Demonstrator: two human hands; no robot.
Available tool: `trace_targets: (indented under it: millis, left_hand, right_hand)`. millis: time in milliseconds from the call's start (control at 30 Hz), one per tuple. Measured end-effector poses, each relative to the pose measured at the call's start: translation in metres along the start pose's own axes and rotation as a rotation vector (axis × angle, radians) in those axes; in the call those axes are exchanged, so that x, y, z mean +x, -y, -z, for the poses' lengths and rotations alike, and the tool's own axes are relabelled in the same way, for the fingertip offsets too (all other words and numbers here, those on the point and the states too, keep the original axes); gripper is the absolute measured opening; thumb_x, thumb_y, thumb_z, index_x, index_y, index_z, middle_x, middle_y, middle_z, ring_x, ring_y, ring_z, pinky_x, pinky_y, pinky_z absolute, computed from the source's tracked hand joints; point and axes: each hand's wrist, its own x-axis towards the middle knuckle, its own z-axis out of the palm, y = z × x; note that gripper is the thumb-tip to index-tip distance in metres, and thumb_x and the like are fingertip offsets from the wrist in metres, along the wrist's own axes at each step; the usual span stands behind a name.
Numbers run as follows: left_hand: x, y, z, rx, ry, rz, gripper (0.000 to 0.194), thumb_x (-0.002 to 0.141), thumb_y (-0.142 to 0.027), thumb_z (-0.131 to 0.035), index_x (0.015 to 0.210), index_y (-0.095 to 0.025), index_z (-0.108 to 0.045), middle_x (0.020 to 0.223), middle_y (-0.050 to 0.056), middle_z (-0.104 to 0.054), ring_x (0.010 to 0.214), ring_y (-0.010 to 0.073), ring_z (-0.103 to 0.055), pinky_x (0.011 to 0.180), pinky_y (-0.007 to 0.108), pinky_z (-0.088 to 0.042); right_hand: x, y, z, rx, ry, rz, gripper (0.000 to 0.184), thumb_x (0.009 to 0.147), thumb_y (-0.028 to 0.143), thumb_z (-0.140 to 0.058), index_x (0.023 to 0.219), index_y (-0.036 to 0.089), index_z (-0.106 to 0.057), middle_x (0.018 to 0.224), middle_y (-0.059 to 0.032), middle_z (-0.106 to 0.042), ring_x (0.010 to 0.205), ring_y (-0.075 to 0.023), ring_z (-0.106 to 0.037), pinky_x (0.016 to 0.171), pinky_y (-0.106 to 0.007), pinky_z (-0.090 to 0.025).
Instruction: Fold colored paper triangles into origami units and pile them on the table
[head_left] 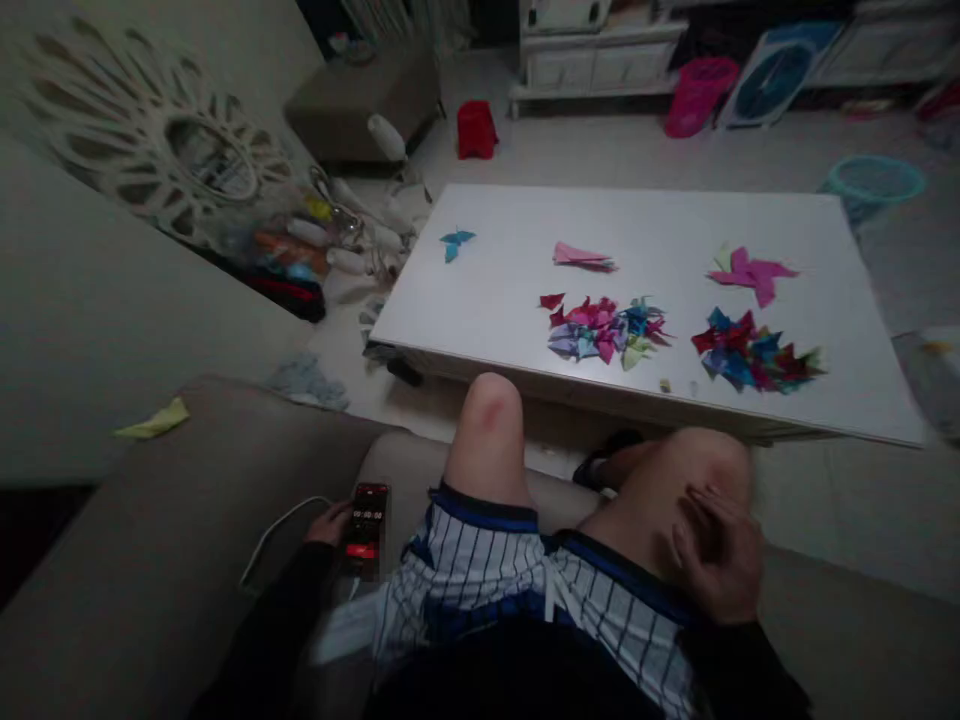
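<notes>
My left hand (328,523) is at the left edge of a phone (367,528), its fingers closed on that side. The phone's dark screen shows a row of zeros and a red patch low down. Over my bare right thigh, my right hand (720,560) is loosely curled, thumb and fingers apart, with nothing visible in it. On the white table (495,300) in front of me lie a heap of colourful folded paper cranes (604,325) and a second heap of cranes (754,350).
Pink paper strips (581,257), magenta folded paper (754,272) and a blue folded piece (454,243) lie farther back on the table. A white cable (281,525) runs over the sofa (202,480), where yellow paper (154,420) lies. Beyond stand a red stool (476,130) and a pink basket (697,97).
</notes>
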Motion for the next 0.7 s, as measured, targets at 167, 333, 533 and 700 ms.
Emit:
trace_targets:
  millis: [167,333,533,700]
  left_hand:
    - [0.005,-0.002,0.003,0.020,-0.029,-0.024,0.029,0.090,-0.035,-0.065,0.109,-0.014,-0.066,0.106,0.008,-0.068,0.098,0.0262,-0.067,0.080,0.037,-0.057]
    - [0.011,-0.006,0.007,0.111,-0.071,-0.108,0.013,0.078,-0.029,-0.060,0.080,-0.017,-0.067,0.076,0.006,-0.072,0.082,0.0275,-0.069,0.067,0.031,-0.051]
    - [-0.024,-0.064,0.013,0.111,-0.104,-0.507,0.026,0.075,-0.043,-0.055,0.075,-0.021,-0.069,0.066,0.001,-0.070,0.066,0.0186,-0.066,0.061,0.025,-0.048]
    - [-0.076,-0.131,0.034,-0.112,-0.299,-0.929,0.025,0.081,-0.045,-0.062,0.082,-0.023,-0.073,0.070,0.000,-0.071,0.064,0.0161,-0.066,0.067,0.024,-0.053]
  right_hand:
    - [-0.001,0.001,0.001,-0.023,0.002,-0.015,0.043,0.082,0.035,-0.069,0.120,0.016,-0.063,0.117,-0.0163,-0.069,0.115,-0.0364,-0.062,0.100,-0.056,-0.045]
    - [0.000,0.008,0.001,-0.034,0.002,-0.039,0.040,0.083,0.036,-0.067,0.118,0.016,-0.064,0.117,-0.0161,-0.069,0.116,-0.0362,-0.061,0.101,-0.056,-0.044]
    - [0.011,0.015,0.008,0.019,0.034,-0.089,0.036,0.085,0.035,-0.067,0.116,0.017,-0.064,0.115,-0.0141,-0.069,0.115,-0.0334,-0.061,0.100,-0.055,-0.044]
    - [0.049,0.020,0.029,0.078,-0.020,-0.152,0.026,0.089,0.031,-0.065,0.113,0.021,-0.065,0.115,-0.0116,-0.067,0.109,-0.0279,-0.062,0.096,-0.049,-0.048]
